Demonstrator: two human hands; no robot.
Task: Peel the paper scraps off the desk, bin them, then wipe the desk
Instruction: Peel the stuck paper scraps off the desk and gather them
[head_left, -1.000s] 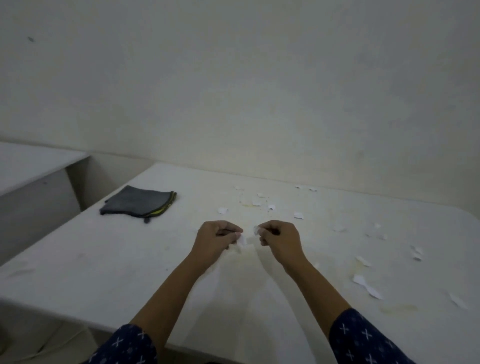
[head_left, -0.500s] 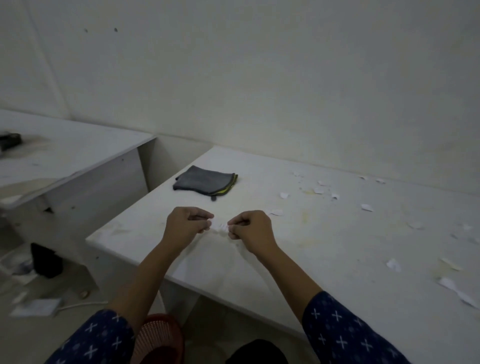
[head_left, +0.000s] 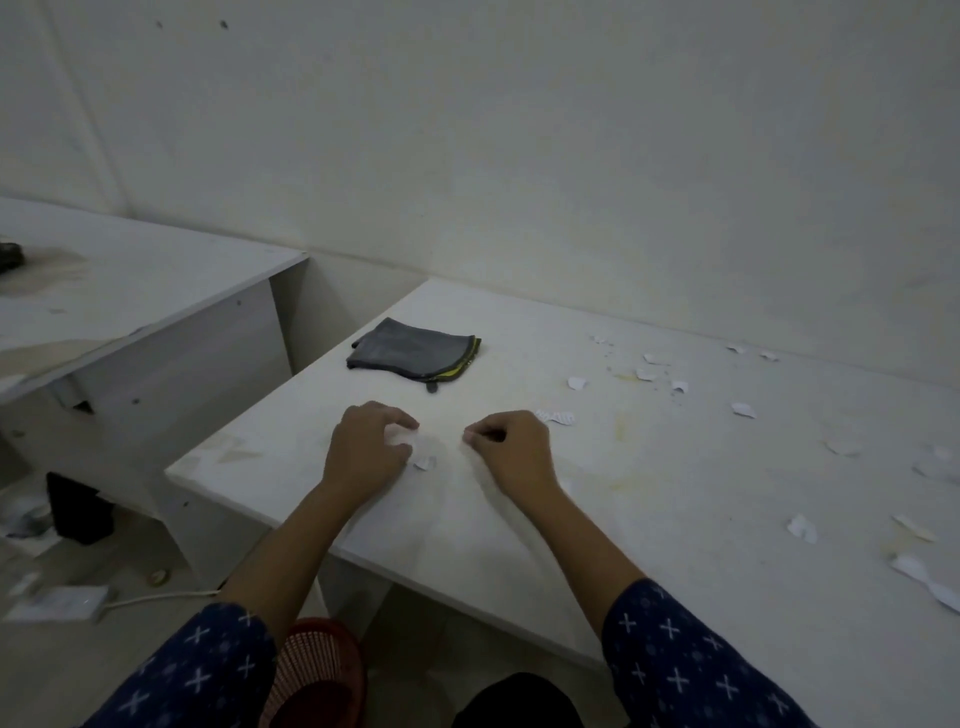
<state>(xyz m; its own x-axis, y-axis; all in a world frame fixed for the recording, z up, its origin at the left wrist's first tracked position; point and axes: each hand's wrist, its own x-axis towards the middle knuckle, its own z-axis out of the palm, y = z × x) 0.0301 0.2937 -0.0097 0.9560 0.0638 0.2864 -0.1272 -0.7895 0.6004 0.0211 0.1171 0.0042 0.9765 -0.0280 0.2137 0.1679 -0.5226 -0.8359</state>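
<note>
My left hand (head_left: 363, 452) hovers over the near left part of the white desk (head_left: 675, 545), its fingers curled around a wad of white paper scraps (head_left: 404, 440). One small scrap (head_left: 425, 462) shows just below its fingers. My right hand (head_left: 511, 449) is a short gap to the right, fingers pinched closed, and no paper shows in it. Several more scraps lie stuck across the right half of the desk, such as one scrap (head_left: 743, 409) and a long scrap (head_left: 927, 579). A red mesh bin (head_left: 317, 670) stands on the floor below, between my arms.
A folded grey cloth (head_left: 415, 356) with a yellow edge lies at the desk's far left. A second white desk (head_left: 130, 291) stands to the left across a gap. A white power adapter (head_left: 57, 603) with a cable and dark items lie on the floor.
My hands have drawn apart; the paper held between them half a second ago is now only in my left hand. The view has tilted slightly down, showing more of the bin.
</note>
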